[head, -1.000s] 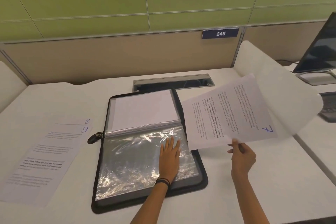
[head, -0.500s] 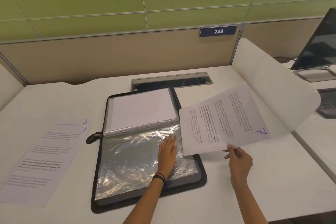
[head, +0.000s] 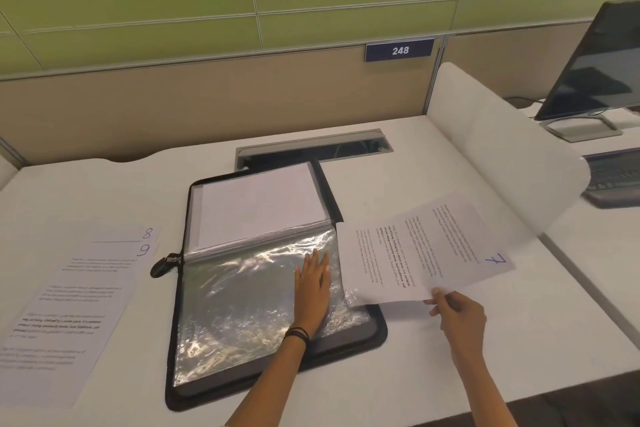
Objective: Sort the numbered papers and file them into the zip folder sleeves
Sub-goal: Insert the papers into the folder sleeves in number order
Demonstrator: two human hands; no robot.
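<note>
Two hands apart: my left hand [head: 312,284] flat on the crinkly glossy sleeve [head: 249,308] of the black zip folder [head: 375,334], frame centre; my right hand [head: 460,317] pinches sheet 7 [head: 419,253], right of centre, print too blurred to read.

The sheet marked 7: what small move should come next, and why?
Probably slide the sheet marked 7 leftward into the clear sleeve at its right edge. The right hand pinches its near edge, its left edge overlaps that sleeve, and the left hand lies flat on the sleeve, steadying it.
</note>
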